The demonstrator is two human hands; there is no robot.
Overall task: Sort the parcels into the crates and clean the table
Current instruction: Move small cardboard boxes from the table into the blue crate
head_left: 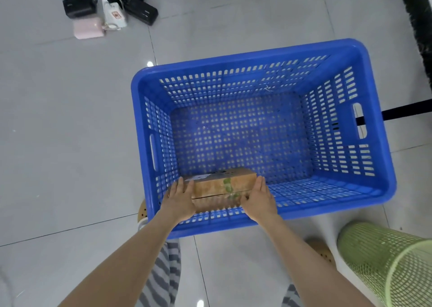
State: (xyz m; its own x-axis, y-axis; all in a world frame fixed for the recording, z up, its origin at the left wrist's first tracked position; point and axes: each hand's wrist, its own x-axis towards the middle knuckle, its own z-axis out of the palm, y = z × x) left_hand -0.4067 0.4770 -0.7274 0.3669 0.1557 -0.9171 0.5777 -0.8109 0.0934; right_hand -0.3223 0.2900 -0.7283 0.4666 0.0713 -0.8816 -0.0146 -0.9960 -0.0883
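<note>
A brown cardboard parcel [221, 185] with a white label and green print is inside the blue slotted plastic crate [383, 166], against its near wall. My left hand [178, 200] holds the parcel's left end with fingers curled over it. My right hand [259, 199] holds the right end the same way. Apart from the parcel, the crate holds nothing. It stands on the grey tiled floor.
A green mesh waste bin [392, 267] stands at the lower right, close to the crate. A power strip with chargers and cables [109, 7] lies on the floor at the upper left. A black strip [413, 25] runs down the right edge. My striped trousers and sandals show below.
</note>
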